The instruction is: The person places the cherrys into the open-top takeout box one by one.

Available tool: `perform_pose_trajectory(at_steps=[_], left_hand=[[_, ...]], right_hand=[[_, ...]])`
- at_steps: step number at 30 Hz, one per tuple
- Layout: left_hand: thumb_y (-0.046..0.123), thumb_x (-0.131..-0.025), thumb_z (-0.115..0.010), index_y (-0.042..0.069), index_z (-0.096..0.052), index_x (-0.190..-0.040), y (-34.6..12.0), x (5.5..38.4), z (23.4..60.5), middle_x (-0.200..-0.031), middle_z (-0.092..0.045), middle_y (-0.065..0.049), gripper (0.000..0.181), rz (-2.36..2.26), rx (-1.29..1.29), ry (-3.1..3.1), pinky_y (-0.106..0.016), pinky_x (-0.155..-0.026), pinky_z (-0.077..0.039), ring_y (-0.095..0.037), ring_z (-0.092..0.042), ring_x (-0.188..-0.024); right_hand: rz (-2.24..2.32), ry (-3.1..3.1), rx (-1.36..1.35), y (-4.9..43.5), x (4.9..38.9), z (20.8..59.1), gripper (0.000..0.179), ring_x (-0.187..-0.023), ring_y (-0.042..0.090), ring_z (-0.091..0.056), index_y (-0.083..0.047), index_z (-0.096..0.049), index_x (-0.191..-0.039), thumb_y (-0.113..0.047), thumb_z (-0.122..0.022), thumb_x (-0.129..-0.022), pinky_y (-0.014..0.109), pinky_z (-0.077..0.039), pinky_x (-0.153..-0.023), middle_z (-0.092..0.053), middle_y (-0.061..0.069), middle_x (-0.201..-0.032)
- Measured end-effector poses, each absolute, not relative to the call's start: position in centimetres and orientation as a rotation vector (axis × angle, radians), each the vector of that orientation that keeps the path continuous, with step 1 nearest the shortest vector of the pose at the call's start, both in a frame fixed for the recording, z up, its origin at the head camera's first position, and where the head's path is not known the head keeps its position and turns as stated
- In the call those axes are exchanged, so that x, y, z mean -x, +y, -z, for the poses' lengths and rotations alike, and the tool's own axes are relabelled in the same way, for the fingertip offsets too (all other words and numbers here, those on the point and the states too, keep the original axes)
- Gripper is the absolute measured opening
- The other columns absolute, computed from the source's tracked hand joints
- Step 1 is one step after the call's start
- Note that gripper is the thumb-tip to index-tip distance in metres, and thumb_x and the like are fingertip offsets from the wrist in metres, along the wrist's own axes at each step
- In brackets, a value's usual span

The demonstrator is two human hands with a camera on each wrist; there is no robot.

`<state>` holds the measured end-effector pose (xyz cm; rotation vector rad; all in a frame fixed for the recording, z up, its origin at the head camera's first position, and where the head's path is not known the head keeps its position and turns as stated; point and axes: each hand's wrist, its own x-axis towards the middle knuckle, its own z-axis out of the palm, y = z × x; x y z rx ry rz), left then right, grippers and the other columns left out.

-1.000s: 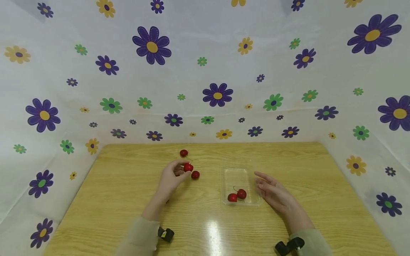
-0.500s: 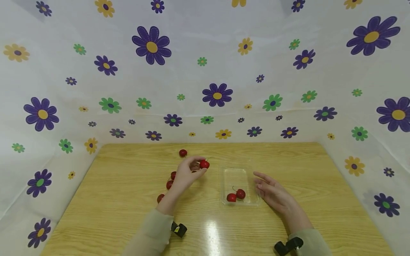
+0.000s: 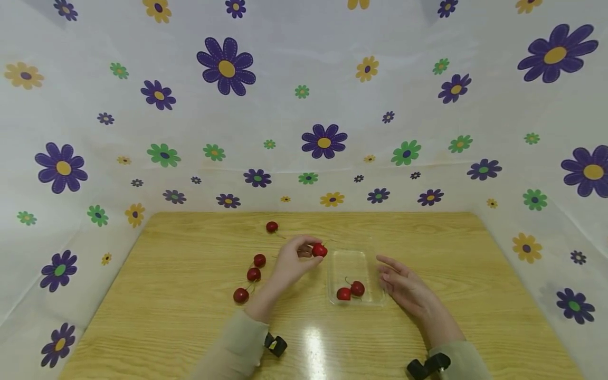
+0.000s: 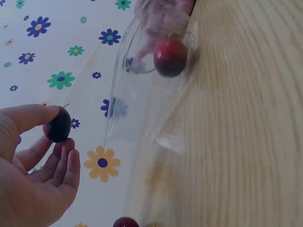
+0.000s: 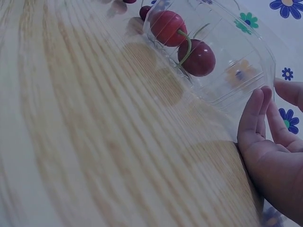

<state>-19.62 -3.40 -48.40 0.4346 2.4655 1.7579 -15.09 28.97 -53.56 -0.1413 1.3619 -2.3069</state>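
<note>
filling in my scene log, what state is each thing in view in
Held cherry: lifted off the table, stem on
Left hand: pinching the held cherry
Clear container: on the table, two cherries inside
Right hand: holding nothing, fingers beside the clear container
Three cherries: lying loose left of the clear container
Far cherry: lying alone towards the table's far edge

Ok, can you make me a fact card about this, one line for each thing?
Left hand: pinches a red cherry, near the box's left side
Right hand: at the box's right side, holding nothing; can't tell if it touches
Box: clear, on the table
In the box: two cherries, at the end nearer the person
Loose cherries: four showing, one far back, three on the left; the left hand may hide more
Table: wood-look
Backdrop: white with purple, yellow and green flowers
</note>
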Motion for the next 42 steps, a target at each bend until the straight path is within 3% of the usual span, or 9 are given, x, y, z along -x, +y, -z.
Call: perform_pose_trajectory(at_steps=[10, 22, 34, 42], left_hand=[[0.006, -0.092, -0.081, 0.003, -0.073, -0.128, -1.2, 18.7, 48.6, -0.126, -0.070, -0.014, 0.037, -1.732, -0.504, 2.408, -0.036, -0.097, -0.061, -0.025, -0.068, -0.107], [0.006, -0.092, -0.082, 0.006, -0.074, -0.125, -0.1, 17.7, 49.3, -0.121, -0.072, -0.011, 0.034, -1.684, -0.576, 2.394, -0.019, -0.089, -0.056, -0.016, -0.065, -0.100], [0.003, -0.089, -0.083, 0.005, -0.075, -0.121, 0.2, 17.3, 49.9, -0.119, -0.072, -0.010, 0.034, -1.574, -0.691, 2.437, -0.043, -0.098, -0.060, -0.021, -0.066, -0.103], [0.003, -0.087, -0.084, 0.008, -0.075, -0.120, 0.1, 17.2, 49.8, -0.120, -0.071, -0.007, 0.035, -1.525, -0.701, 2.459, -0.031, -0.096, -0.058, -0.020, -0.065, -0.104]], right_hand=[[2.312, 1.375, 0.167, 28.9, 15.0, 53.6, 0.045, -0.110, 0.004, -0.064, -0.027, -0.065, -0.136, 0.004, -0.045, -0.110, 0.018, -0.055, -0.098, -0.065, -0.006, -0.125], [2.279, 1.441, 0.135, 29.0, 15.1, 53.6, 0.046, -0.107, 0.002, -0.063, -0.029, -0.064, -0.135, 0.004, -0.045, -0.110, 0.018, -0.055, -0.097, -0.064, -0.008, -0.122], [2.304, 1.410, 0.152, 28.7, 15.1, 53.5, 0.047, -0.107, 0.003, -0.065, -0.027, -0.067, -0.133, 0.007, -0.045, -0.109, 0.018, -0.055, -0.097, -0.067, -0.007, -0.119], [2.307, 1.397, 0.167, 28.7, 15.2, 53.7, 0.047, -0.106, 0.003, -0.065, -0.026, -0.067, -0.134, 0.006, -0.045, -0.109, 0.018, -0.056, -0.096, -0.066, -0.006, -0.119]])
